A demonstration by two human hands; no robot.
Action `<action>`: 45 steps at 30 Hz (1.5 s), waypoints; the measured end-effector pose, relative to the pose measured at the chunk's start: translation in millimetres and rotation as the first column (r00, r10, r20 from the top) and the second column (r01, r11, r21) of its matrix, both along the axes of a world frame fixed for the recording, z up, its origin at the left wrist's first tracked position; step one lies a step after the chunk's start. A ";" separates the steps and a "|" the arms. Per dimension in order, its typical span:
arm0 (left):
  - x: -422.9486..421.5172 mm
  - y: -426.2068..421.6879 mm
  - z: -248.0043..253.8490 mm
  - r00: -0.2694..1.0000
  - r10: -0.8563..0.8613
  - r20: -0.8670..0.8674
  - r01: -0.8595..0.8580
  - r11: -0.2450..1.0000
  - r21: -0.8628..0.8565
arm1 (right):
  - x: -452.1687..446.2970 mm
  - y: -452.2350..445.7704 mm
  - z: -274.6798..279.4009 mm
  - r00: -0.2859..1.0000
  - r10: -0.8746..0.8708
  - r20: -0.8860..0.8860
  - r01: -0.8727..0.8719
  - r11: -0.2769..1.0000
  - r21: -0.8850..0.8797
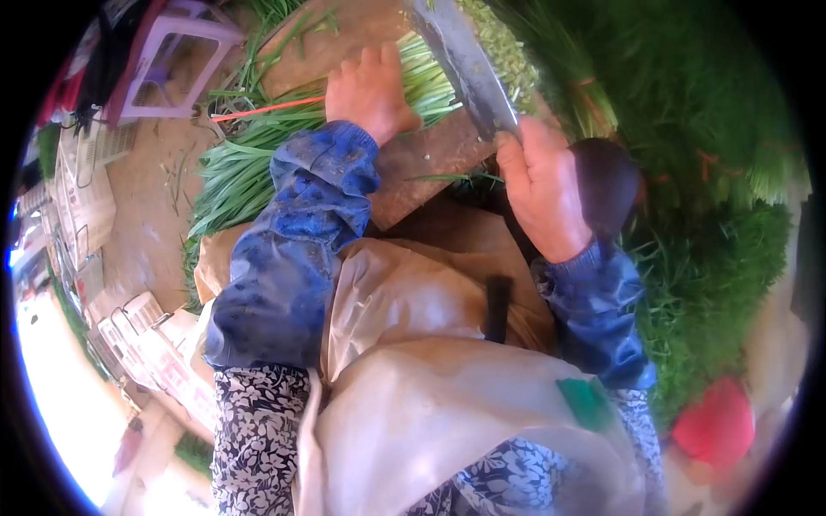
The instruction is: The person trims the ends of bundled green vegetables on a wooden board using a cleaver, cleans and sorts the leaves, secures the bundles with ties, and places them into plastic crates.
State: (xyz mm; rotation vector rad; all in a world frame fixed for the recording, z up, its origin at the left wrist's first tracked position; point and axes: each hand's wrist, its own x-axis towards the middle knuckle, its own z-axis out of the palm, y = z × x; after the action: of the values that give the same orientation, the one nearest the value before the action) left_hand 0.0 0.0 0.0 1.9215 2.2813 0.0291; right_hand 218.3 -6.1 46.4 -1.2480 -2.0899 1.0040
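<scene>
We observe the left hand [368,93], fingers curled down over green stalks [428,82], and the right hand [544,185], fingers closed around a knife [469,69].

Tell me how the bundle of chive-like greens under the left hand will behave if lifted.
The bundle would probably flop at its leafy end, where long, thin leaves bend and droop. The pale stalks would likely stay stiffer, as they lie nearly straight. Some leaves might slip out, since the ends splay loosely.
</scene>
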 end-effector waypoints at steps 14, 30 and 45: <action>10.3 1.4 -7.4 0.994 -0.055 -0.096 0.074 0.977 0.202 | -14.3 13.3 22.0 0.860 0.104 0.500 -0.153 0.986 0.059; 6.8 5.7 -12.5 0.999 -0.035 0.029 0.029 0.984 0.175 | -65.6 72.3 -13.9 0.846 0.222 0.485 -0.167 0.974 -0.155; 16.1 5.7 -15.5 0.991 0.011 -0.134 0.005 0.993 0.121 | -46.5 46.1 -81.1 0.915 -0.013 0.404 -0.006 0.999 0.045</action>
State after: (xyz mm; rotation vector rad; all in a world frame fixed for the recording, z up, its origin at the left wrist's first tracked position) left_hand 16.1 5.7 -15.5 2.0370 2.4210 0.0407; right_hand 171.8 40.0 -34.7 -1.5401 -2.3996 0.7348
